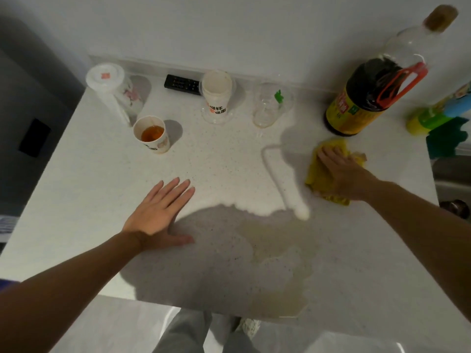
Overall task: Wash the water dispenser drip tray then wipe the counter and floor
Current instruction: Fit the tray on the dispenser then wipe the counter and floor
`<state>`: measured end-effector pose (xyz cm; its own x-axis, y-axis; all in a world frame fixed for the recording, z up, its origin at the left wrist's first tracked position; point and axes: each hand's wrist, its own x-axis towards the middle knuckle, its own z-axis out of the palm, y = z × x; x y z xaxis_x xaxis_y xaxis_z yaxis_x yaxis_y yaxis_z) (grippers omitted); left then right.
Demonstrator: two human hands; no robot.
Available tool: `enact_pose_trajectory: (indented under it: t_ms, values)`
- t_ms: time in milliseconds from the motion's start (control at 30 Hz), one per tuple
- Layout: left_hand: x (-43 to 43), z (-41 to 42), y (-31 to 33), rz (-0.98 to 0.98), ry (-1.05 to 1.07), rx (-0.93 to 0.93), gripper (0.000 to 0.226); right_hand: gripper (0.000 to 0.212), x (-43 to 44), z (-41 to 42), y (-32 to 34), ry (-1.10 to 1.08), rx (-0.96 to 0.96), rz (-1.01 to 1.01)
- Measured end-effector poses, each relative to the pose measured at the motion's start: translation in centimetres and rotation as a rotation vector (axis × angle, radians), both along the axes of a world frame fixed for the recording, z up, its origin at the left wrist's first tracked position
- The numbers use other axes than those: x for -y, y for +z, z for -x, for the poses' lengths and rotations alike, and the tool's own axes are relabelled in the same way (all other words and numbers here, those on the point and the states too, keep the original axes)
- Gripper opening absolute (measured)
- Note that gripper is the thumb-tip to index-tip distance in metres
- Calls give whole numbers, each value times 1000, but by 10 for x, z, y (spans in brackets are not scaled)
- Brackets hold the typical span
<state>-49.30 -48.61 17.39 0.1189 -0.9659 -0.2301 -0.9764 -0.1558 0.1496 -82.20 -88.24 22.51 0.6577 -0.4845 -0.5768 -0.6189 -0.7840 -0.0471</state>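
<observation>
My right hand (342, 174) presses flat on a yellow cloth (318, 174) at the right of the white speckled counter (216, 164), just in front of a big dark sauce bottle (356, 108). My left hand (160, 212) lies flat on the counter, fingers spread, holding nothing. A yellowish wet patch (277, 263) spreads over the counter's near edge between my arms. The drip tray is not in view.
A paper cup of amber liquid (152, 135), a lidded white cup (112, 90), an open paper cup (216, 95), a clear plastic cup (270, 105) and a black remote (182, 85) stand toward the back wall. Green and yellow items (438, 118) sit at far right. Pale floor (114, 327) lies below.
</observation>
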Motion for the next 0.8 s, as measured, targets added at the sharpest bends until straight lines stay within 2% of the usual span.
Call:
enact_pose_trajectory:
  t_ms: [133,200,267,333,400,467,533,667,800]
  values:
    - [0,-1,-1,14,-17,8,125,123,9,-26,3,583,-45,74]
    - [1,-1,-1,21,-18,4,125,116,4,-28,9,699,-21,32]
    - [1,-1,0,27,-19,1,126,92,-4,-28,12,598,104,-13]
    - [0,-1,1,36,-17,-3,126,59,-21,-33,5,303,334,-74]
    - [0,-1,2,35,-18,-13,127,49,-47,-40,-10,84,423,-68]
    - [0,-2,1,36,-11,-22,127,52,-64,-39,-31,97,412,95]
    - [0,-1,0,52,-11,-27,125,59,-59,-30,-38,228,392,178]
    - [-1,-1,-3,97,-21,-23,118,83,-36,-15,-29,291,257,22]
    - [-1,-1,-5,101,-16,-12,120,83,-50,9,-29,393,197,56]
